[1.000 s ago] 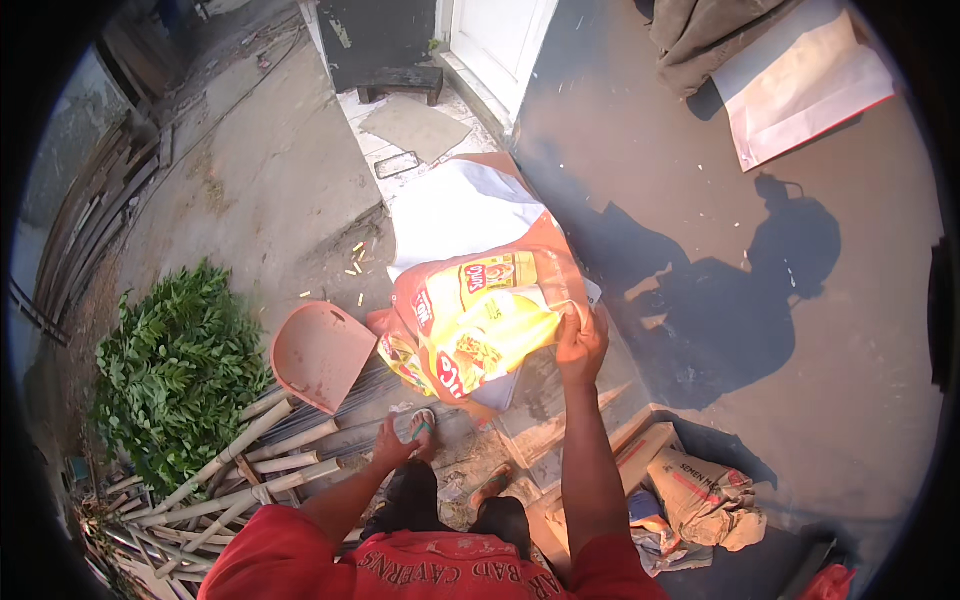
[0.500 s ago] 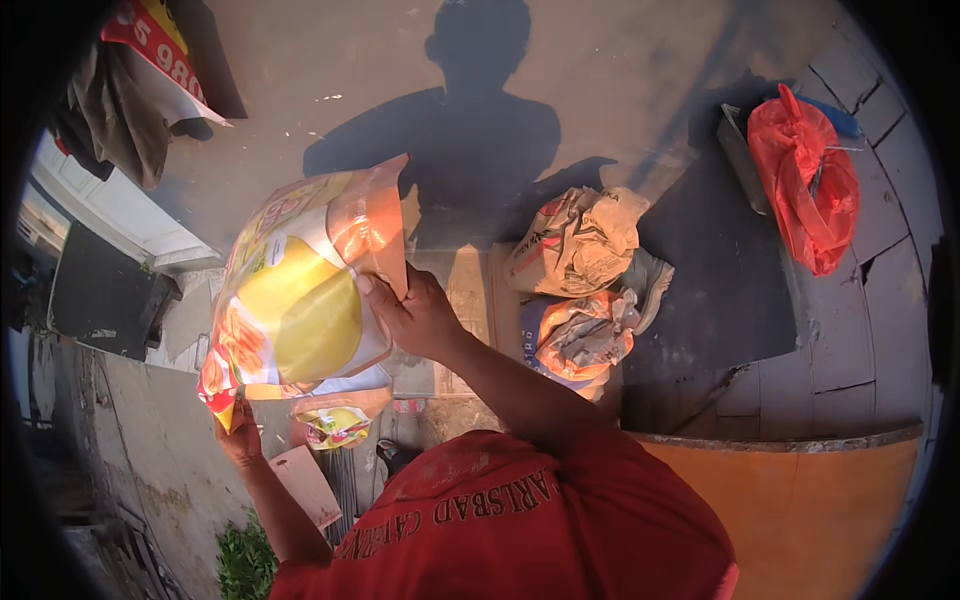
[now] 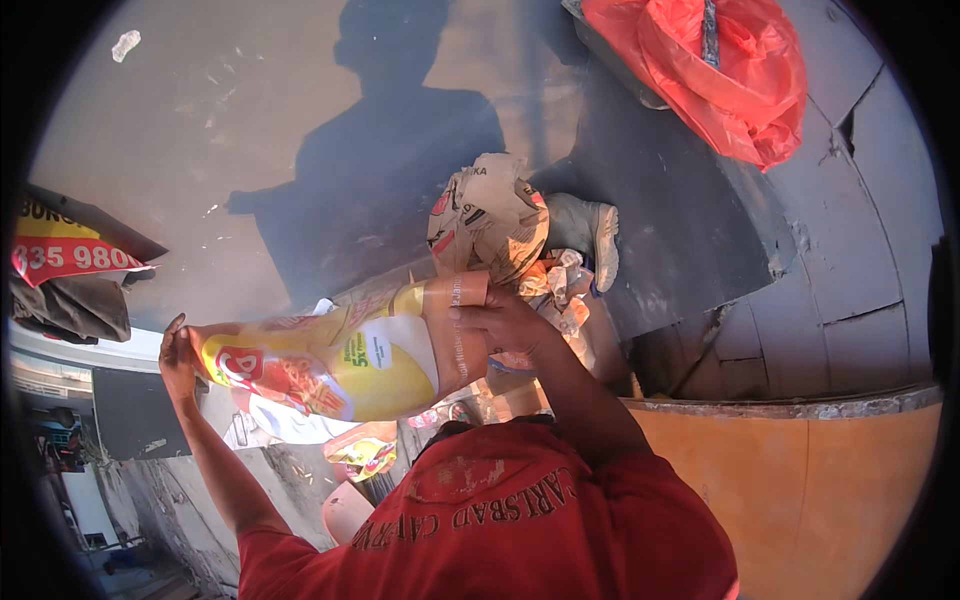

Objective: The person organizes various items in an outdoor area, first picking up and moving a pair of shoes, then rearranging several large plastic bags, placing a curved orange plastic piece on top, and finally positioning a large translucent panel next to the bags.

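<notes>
A large plastic food bag (image 3: 390,370), yellow and orange with pictures of fries, is stretched lengthwise between my two hands. My left hand (image 3: 182,355) grips its left end, with the fingertips showing above the edge. At the orange right end, my right hand (image 3: 508,325) is closed on the bag, thumb across its face. Just beyond my right hand stands a crumpled brown paper sack (image 3: 490,215). A grey-green shoe (image 3: 583,232) leans beside that sack, and crumpled orange-and-white packaging (image 3: 560,285) lies below it. Under the held bag, another yellow printed bag (image 3: 365,450) partly shows.
A red plastic bag (image 3: 750,75) lies at the far right near a dark flat panel (image 3: 670,210). An orange-brown board (image 3: 780,490) fills the near right. Dark cloth (image 3: 75,315) and a red-yellow banner (image 3: 70,255) are at the left.
The food bag has turned from upright and puffed out to lying level and stretched. My left hand has risen and moved left; my right hand has moved right. The view has shifted too.
</notes>
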Tool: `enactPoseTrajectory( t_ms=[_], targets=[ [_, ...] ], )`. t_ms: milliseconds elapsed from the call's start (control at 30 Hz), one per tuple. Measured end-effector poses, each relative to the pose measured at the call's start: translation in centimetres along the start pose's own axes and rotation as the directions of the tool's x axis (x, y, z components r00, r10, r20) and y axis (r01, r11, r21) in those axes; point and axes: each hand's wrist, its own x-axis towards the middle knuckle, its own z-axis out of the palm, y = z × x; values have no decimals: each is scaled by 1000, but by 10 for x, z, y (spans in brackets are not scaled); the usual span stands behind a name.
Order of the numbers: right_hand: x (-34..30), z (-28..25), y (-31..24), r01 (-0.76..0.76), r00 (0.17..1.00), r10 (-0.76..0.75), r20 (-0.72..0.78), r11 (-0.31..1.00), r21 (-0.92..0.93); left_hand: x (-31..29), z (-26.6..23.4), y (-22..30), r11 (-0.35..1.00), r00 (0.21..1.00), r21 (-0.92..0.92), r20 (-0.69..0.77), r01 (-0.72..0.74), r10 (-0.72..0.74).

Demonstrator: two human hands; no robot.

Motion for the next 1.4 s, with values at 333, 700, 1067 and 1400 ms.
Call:
enactPoseTrajectory(
  t_ms=[333,700,1067,1400],
  targets=[
    [-115,-40,-36,261,916,-352,-195,889,-376,175,91,204,532,874,-840,331,103,355],
    [-92,-140,70,50,753,-82,-653,996,-67,201,266,315,881,752,-472,573,-23,327],
    [-93,-109,-10,459,378,-459,-804,847,-268,259,408,546,674,495,-739,590,13,638],
    [-73,-338,121,-587,128,-380,-916,716,-379,215,521,369,986,372,-81,919,-147,131]
  ],
)
